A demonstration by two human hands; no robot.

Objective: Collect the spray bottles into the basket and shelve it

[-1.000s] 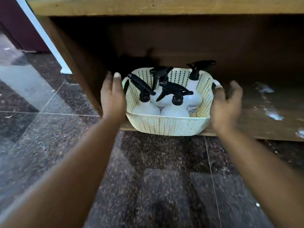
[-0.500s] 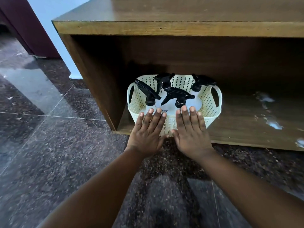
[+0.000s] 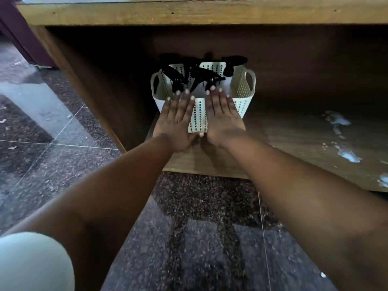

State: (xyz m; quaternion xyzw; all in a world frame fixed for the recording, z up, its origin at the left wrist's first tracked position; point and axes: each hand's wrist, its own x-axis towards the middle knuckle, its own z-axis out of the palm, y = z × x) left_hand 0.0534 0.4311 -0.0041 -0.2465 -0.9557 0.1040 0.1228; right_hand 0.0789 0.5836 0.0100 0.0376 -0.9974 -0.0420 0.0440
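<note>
A cream perforated basket (image 3: 243, 95) stands well inside the wooden shelf (image 3: 294, 139), near its left wall. Several white spray bottles with black trigger heads (image 3: 201, 77) stand upright in it; their bodies are mostly hidden by the basket wall and my fingers. My left hand (image 3: 177, 118) and my right hand (image 3: 222, 116) lie flat, side by side, palms against the basket's front wall with fingers straight and reaching its rim. Neither hand grips anything.
The shelf's top board (image 3: 189, 13) overhangs the opening. White stains (image 3: 344, 152) mark the shelf floor to the right of the basket. A dark speckled tile floor (image 3: 199, 238) lies in front. My knee in pale cloth (image 3: 31, 261) shows at the bottom left.
My hands went from the basket's sides to flat on its front wall. The basket has slid from the shelf's front edge deeper into the shelf.
</note>
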